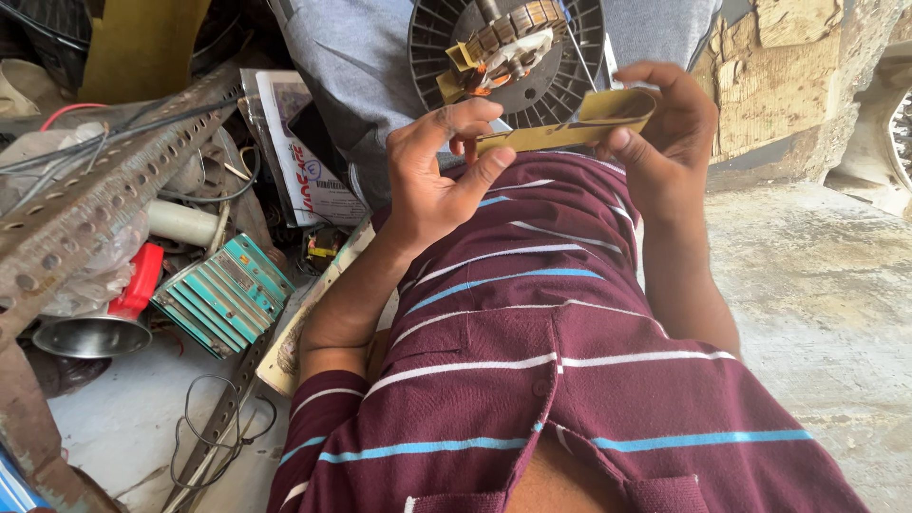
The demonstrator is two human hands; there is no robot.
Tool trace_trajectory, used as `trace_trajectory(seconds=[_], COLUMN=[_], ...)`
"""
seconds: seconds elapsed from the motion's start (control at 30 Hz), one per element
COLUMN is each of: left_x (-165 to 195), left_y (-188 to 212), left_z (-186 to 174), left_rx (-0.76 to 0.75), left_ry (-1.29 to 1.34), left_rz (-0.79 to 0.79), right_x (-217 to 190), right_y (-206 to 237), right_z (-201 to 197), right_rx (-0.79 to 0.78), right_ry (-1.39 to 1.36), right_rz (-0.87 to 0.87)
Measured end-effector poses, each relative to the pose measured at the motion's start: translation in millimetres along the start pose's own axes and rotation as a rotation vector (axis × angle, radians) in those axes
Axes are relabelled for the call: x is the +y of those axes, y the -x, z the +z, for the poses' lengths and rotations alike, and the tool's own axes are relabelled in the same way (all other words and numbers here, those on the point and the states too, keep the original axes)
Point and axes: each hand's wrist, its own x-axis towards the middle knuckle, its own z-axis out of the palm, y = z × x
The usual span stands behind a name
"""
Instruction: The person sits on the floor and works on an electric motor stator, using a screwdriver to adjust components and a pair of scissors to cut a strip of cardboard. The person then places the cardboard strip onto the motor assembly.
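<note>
My left hand (439,166) and my right hand (665,128) hold a folded strip of yellowish-tan paper (579,123) between them, above my maroon striped shirt (551,361). The left thumb and fingers pinch the strip's left end. The right hand curls around its wider right end. Just beyond the strip, a black round fan motor housing (551,81) with copper windings and coloured wires (508,47) rests on my grey-trousered lap (351,66).
At left lie a rusty perforated angle bar (104,180), a green finned part (223,294), a metal funnel with a red handle (95,332), printed papers (304,152) and loose wires (214,427). Bare concrete floor (817,304) and a crumbling wall (788,85) are on the right.
</note>
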Motion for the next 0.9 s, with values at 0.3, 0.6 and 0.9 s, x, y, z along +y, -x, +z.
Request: trace_trajectory(seconds=[0.3,0.6,0.9], left_x=[-8.6,-19.4,-7.3], left_y=[9.8,18.7,23.3], left_z=[2.2,2.8,2.2], left_rx=[0.025,0.141,0.299], left_ry=[0.275,0.582,0.511], left_rz=[-0.128,-0.143,-0.107], right_x=[-27.0,-15.9,-39.6], right_y=[-4.2,4.0,-3.9], right_z=[35.3,29.4,43.5], right_rx=[0.18,-0.166,-0.187], right_ry=[1.052,0.776,0.931], right_rz=[-0.589,-0.252,-0.259])
